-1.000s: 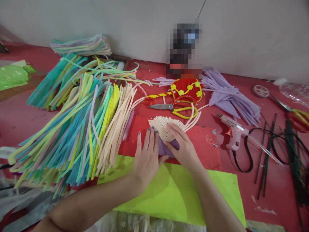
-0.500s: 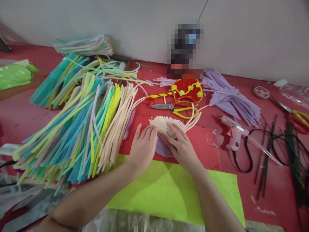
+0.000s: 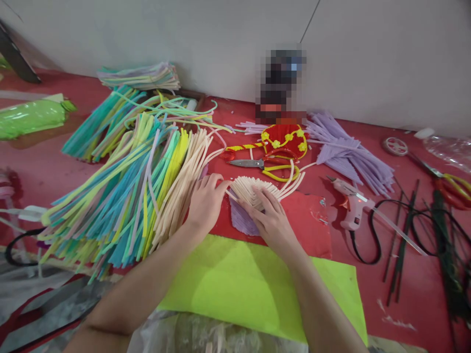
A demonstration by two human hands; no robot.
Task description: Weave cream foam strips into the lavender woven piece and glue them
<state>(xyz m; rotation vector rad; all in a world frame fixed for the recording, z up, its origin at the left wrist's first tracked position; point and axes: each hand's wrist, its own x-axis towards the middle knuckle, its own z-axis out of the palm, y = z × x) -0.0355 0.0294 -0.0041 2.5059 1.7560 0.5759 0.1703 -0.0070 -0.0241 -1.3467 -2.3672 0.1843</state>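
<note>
My right hand (image 3: 271, 221) lies flat, fingers spread, on a fan-shaped woven piece (image 3: 246, 196) made of cream strips on top and purple strips below, pressing it onto a red sheet (image 3: 305, 225). My left hand (image 3: 206, 202) rests at the piece's left edge, fingers curled down and reaching into the cream strips (image 3: 182, 189) of the big pile; whether it grips a strip I cannot make out.
A large pile of coloured strips (image 3: 121, 191) fills the left. Scissors (image 3: 265, 164), a red and yellow woven item (image 3: 285, 138), purple strips (image 3: 346, 152), a pink glue gun (image 3: 349, 206) with black cord, dark sticks (image 3: 401, 245) and a lime-green sheet (image 3: 250, 289) surround the hands.
My left hand has slid left and away from me, off the woven piece toward the cream strips. My right hand has stayed on the piece.
</note>
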